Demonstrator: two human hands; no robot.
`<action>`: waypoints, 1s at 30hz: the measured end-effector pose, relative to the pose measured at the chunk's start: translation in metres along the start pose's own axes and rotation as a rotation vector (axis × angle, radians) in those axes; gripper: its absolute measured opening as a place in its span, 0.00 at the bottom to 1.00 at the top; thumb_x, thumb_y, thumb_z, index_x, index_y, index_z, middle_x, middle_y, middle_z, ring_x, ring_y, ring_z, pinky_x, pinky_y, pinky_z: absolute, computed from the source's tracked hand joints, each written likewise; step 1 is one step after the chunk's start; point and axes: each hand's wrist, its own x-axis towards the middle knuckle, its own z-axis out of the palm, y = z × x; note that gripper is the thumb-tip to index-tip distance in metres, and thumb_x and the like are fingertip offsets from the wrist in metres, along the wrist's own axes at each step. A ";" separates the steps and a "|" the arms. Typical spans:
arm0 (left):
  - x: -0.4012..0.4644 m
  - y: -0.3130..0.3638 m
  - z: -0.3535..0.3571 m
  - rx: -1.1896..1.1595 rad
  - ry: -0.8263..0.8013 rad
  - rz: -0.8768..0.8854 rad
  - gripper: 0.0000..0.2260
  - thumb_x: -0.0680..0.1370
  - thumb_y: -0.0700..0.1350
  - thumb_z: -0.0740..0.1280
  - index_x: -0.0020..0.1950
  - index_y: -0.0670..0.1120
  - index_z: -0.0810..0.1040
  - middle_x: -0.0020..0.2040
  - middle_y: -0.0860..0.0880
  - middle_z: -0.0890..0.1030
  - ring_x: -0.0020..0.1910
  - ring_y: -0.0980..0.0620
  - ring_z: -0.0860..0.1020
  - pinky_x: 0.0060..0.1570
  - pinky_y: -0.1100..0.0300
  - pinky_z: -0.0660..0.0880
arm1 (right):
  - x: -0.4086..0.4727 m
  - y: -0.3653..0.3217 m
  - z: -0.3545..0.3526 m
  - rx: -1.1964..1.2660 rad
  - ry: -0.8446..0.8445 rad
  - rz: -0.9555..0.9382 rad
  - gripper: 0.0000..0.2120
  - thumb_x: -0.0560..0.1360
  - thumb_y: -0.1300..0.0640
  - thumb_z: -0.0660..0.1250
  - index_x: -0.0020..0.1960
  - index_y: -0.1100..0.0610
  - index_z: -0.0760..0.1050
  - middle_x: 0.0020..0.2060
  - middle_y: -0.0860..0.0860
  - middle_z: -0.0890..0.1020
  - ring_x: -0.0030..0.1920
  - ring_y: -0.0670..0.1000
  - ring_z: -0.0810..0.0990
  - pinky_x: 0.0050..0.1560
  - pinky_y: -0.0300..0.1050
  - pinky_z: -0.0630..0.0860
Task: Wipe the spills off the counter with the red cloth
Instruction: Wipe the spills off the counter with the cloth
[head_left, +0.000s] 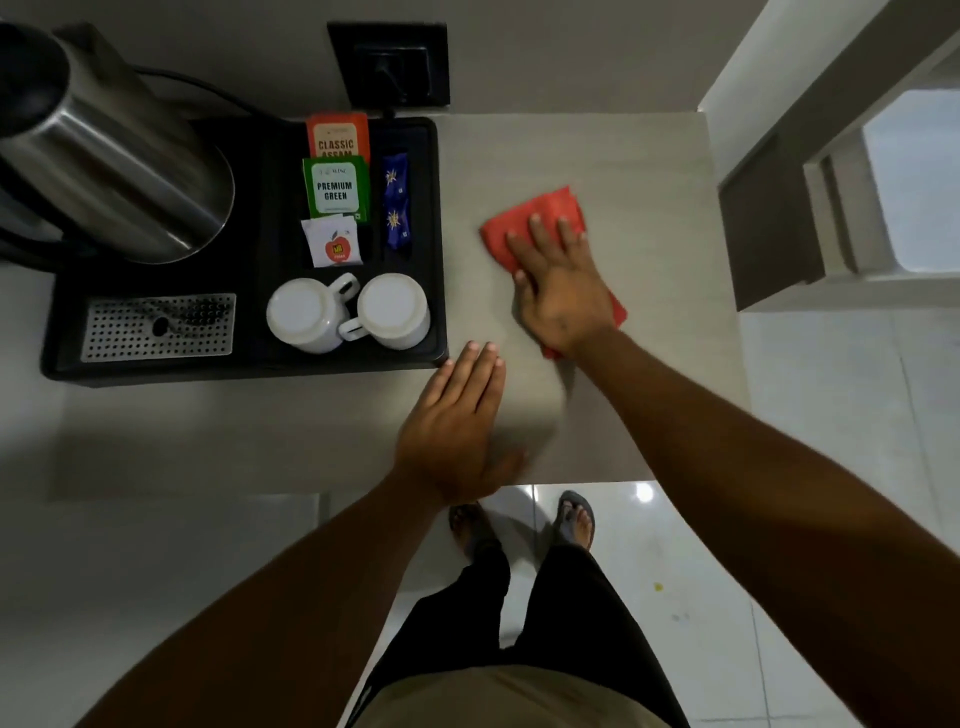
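Red cloth (545, 218) lies flat under the right hand (563, 291), fingers (537, 231) spread apart, so even pressure and overlapping strokes across the bench (649, 171) suit best, while the left hand (452, 426) braces open-palmed near the tray (249, 371).

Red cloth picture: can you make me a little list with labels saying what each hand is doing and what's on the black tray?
right hand: flat on the red cloth, pressing it to the counter
left hand: open, flat on the counter, holding nothing
black tray: steel kettle, two upside-down white cups, tea sachets
spills: none clearly visible
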 end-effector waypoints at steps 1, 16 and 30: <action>0.000 0.000 -0.001 -0.001 0.000 -0.002 0.44 0.80 0.71 0.54 0.83 0.40 0.51 0.85 0.41 0.51 0.84 0.44 0.46 0.82 0.44 0.48 | -0.019 0.003 0.000 -0.010 -0.011 -0.059 0.25 0.81 0.51 0.55 0.77 0.52 0.59 0.78 0.57 0.59 0.78 0.64 0.50 0.77 0.62 0.48; 0.002 0.001 -0.005 -0.029 -0.027 -0.019 0.46 0.78 0.71 0.55 0.84 0.41 0.48 0.85 0.42 0.49 0.84 0.45 0.44 0.82 0.45 0.48 | 0.057 0.055 -0.014 0.054 0.094 0.228 0.25 0.78 0.50 0.54 0.74 0.54 0.66 0.76 0.61 0.63 0.75 0.69 0.55 0.75 0.65 0.49; 0.072 0.053 -0.026 -0.012 0.047 0.037 0.43 0.79 0.69 0.54 0.83 0.38 0.54 0.84 0.39 0.53 0.84 0.42 0.48 0.82 0.44 0.49 | -0.128 0.125 -0.066 0.050 0.188 0.377 0.23 0.81 0.49 0.55 0.75 0.46 0.63 0.77 0.52 0.61 0.78 0.60 0.52 0.75 0.67 0.47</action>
